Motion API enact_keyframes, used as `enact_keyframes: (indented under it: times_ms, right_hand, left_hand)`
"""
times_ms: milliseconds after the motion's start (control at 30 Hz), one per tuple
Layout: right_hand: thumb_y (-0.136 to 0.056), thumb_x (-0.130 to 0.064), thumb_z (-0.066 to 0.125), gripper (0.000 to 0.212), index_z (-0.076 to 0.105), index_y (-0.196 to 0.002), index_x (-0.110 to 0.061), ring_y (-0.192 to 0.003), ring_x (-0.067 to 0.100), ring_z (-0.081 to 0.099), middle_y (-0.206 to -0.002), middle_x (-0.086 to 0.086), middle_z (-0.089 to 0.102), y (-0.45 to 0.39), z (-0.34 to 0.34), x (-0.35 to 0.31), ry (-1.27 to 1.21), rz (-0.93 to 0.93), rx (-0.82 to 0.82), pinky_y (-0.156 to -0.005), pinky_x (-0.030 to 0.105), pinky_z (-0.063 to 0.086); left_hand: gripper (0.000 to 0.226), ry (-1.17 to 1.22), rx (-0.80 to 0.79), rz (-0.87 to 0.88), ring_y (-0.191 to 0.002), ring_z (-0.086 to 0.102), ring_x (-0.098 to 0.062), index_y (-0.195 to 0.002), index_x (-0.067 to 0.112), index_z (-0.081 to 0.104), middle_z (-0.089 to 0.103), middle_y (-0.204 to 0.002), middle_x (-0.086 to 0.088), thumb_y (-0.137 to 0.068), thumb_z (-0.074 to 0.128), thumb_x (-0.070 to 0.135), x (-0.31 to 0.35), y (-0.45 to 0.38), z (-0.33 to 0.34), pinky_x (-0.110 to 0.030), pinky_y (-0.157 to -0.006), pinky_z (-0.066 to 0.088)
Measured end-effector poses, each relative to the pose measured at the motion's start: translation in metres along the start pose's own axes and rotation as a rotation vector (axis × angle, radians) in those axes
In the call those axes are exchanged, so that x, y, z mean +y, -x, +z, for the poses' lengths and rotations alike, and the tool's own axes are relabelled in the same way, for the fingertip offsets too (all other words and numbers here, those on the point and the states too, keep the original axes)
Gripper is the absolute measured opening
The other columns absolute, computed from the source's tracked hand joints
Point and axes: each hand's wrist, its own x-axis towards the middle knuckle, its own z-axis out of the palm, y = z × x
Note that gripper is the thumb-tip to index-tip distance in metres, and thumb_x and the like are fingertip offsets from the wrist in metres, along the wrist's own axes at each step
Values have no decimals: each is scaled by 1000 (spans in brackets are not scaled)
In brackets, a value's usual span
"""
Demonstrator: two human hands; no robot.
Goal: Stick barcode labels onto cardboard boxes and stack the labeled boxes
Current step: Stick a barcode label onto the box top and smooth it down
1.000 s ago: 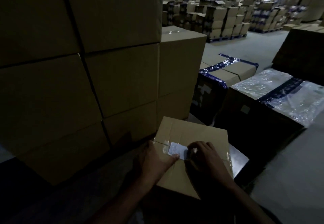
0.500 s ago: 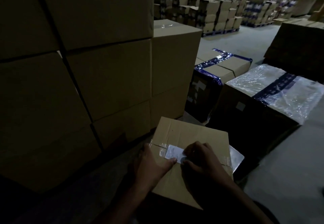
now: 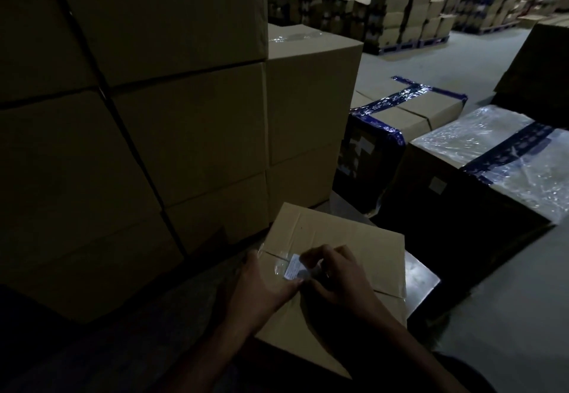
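A brown cardboard box (image 3: 338, 238) lies low in front of me, its taped seam running across the top. A small white barcode label (image 3: 294, 266) sits on that seam near the left edge. My left hand (image 3: 261, 291) rests flat on the box's left side, thumb touching the label's lower corner. My right hand (image 3: 335, 275) is curled over the label's right part, fingertips pinched at its edge; that part of the label is hidden. A tall stack of plain cardboard boxes (image 3: 184, 131) rises to the left.
Two boxes with blue tape and clear wrap, one (image 3: 409, 115) behind and one (image 3: 498, 158) to the right, stand close by. A dark box stack (image 3: 542, 63) fills the far right. Grey concrete floor (image 3: 508, 315) lies right of me. Pallets of boxes (image 3: 400, 8) line the background.
The view has tilted down slightly. My right fingers have curled up and pinched at the label's right edge; the left thumb stays at its lower corner.
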Motion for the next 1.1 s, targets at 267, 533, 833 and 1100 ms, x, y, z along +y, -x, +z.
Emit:
enact_keyframes:
  times_ms: [267, 533, 833, 1100]
  right_hand:
    - [-73, -60, 46, 49, 56, -116, -38, -104, 4, 44, -118, -25, 57, -9, 1, 1, -12, -37, -56, -84, 31, 47]
    - [-80, -27, 66, 24, 55, -100, -32, -102, 2, 62, -115, 1, 59, -8, -18, 1, -498, 52, -6, -81, 31, 57]
    - [-71, -47, 57, 25, 62, -94, -40, -103, 17, 56, -113, -19, 61, 79, -8, -1, 444, 237, 353, -79, 35, 32]
    - [-84, -42, 54, 22, 64, -103, -42, -106, 8, 56, -117, -22, 63, 35, -38, 39, 434, 64, 178, -82, 20, 20]
  left_hand:
    - [94, 50, -22, 20, -96, 66, -5, -123, 50, 49, 66, -109, 20, -45, 61, 100, -11, -12, 9, -41, -82, 57]
    - [78, 149, -97, 28, -102, 63, 0, -119, 45, 50, 63, -113, 21, -56, 76, 83, -9, -9, 2, -35, -83, 55]
    - [69, 360, -323, -72, -101, 67, -16, -133, 36, 44, 64, -119, 7, -77, 70, 66, -13, -35, -17, -40, -83, 57]
    - [49, 705, -186, -193, -95, 70, -28, -133, 26, 49, 66, -115, -6, -90, 67, 38, -1, -25, 2, -41, -71, 59]
